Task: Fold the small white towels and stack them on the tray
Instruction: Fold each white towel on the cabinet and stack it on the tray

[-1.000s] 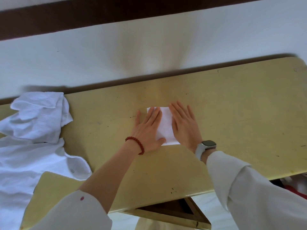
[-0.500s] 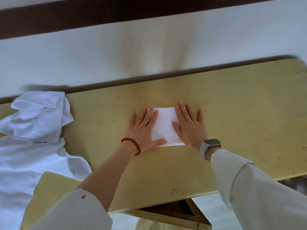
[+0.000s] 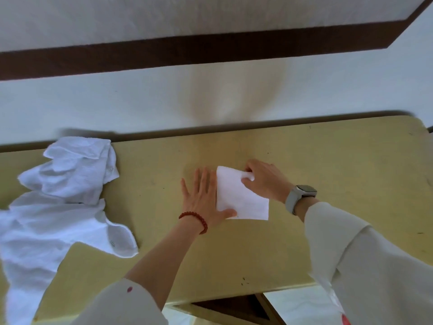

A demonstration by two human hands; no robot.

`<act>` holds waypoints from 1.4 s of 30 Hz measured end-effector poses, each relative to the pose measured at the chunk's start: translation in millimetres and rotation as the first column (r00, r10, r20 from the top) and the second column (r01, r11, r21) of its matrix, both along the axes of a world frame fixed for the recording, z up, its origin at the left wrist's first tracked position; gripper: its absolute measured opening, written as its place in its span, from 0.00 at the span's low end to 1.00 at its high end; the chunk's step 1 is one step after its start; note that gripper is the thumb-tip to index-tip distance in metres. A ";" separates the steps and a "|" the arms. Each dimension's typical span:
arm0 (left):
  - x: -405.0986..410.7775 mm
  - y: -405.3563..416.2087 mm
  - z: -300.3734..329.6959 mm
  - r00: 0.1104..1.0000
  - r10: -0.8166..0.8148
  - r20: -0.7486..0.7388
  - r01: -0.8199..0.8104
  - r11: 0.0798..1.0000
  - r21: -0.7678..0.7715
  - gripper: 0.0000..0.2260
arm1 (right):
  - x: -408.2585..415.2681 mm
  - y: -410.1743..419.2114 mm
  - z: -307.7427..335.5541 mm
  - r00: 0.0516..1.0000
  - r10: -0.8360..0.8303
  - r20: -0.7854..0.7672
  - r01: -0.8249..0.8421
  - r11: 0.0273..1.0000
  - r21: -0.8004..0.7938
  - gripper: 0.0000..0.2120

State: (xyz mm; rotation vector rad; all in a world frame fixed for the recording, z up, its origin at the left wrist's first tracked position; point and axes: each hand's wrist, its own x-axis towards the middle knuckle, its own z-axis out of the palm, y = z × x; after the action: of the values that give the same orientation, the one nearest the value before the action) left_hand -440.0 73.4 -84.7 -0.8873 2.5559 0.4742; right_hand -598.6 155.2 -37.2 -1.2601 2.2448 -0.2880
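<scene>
The small folded white cloth towel [image 3: 239,195] lay flat on the yellow worktop [image 3: 328,160] between both hands, its long axis running away from the person. Its far right corner was pinched by the right hand [image 3: 264,181]; its left edge was pressed by the flat, straight-fingered left hand [image 3: 203,200].

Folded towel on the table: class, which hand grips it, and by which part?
The right hand pinches the folded towel at its far right corner; the left hand lies flat beside it.
</scene>
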 end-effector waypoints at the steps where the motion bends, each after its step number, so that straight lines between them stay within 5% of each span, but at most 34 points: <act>1: -0.4 0.4 0.4 0.999 0.038 -0.006 -0.038 0.999 0.022 0.52 | 1.5 3.2 8.9 0.998 0.057 0.009 -0.057 0.998 -0.037 0.03; 4: 0.0 -2.2 -0.5 0.988 0.135 -0.074 -0.129 0.988 0.091 0.48 | 4.9 12.9 33.3 0.985 0.174 0.020 -0.170 0.976 -0.136 0.04; 7: 3.2 -9.5 5.5 0.894 0.327 -0.305 -0.230 0.921 0.313 0.29 | 3.4 20.5 46.9 0.975 0.032 0.219 0.029 0.963 -0.266 0.02; 9: 6.2 -15.5 22.6 0.745 0.541 -0.389 -0.246 0.766 0.594 0.14 | -3.0 24.6 53.0 0.913 -0.154 0.377 0.280 0.909 -0.308 0.04; 11: 9.4 -17.8 45.2 0.612 0.723 -0.320 -0.219 0.543 0.811 0.15 | -7.6 29.9 58.0 0.808 -0.267 0.525 0.461 0.842 -0.279 0.05; 13: 12.2 -18.3 62.7 0.496 0.843 -0.211 -0.196 0.345 0.918 0.18 | -5.3 35.8 60.7 0.677 -0.293 0.675 0.556 0.805 -0.207 0.09; 15: 14.8 -13.8 79.6 0.383 0.910 -0.159 -0.167 0.237 0.957 0.08 | 4.8 39.0 62.2 0.591 -0.270 0.760 0.574 0.803 -0.161 0.12; 20: 45.1 -1.5 118.9 0.297 0.773 -0.560 -0.395 0.634 0.665 0.07 | 50.2 27.4 80.4 0.629 -0.156 0.762 0.481 0.848 -0.223 0.06; 24: 97.2 -1.6 154.9 0.277 0.635 -0.721 -0.529 0.727 0.438 0.04 | 99.8 -6.6 110.1 0.759 -0.100 0.644 0.414 0.836 -0.359 0.08; 28: 179.6 -2.0 197.6 0.093 0.628 -0.773 -0.723 0.576 0.382 0.10 | 174.1 -42.2 149.4 0.807 0.174 0.564 0.162 0.854 -0.494 0.03; 32: 279.9 13.2 248.6 -0.002 0.613 -0.790 -0.816 0.456 0.356 0.08 | 270.2 -61.2 195.9 0.735 0.450 0.507 -0.079 0.800 -0.595 0.05; 42: 625.6 150.2 296.6 -0.238 0.542 -0.806 -0.936 0.094 0.340 0.11 | 629.2 -2.3 239.5 0.580 0.757 0.300 -0.314 0.548 -0.776 0.03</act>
State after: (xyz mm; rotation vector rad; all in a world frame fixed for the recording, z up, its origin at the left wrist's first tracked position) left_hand 185.6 223.6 211.9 -3.4550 2.1426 0.8227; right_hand 30.6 153.0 202.2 -1.8414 1.0435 -1.1240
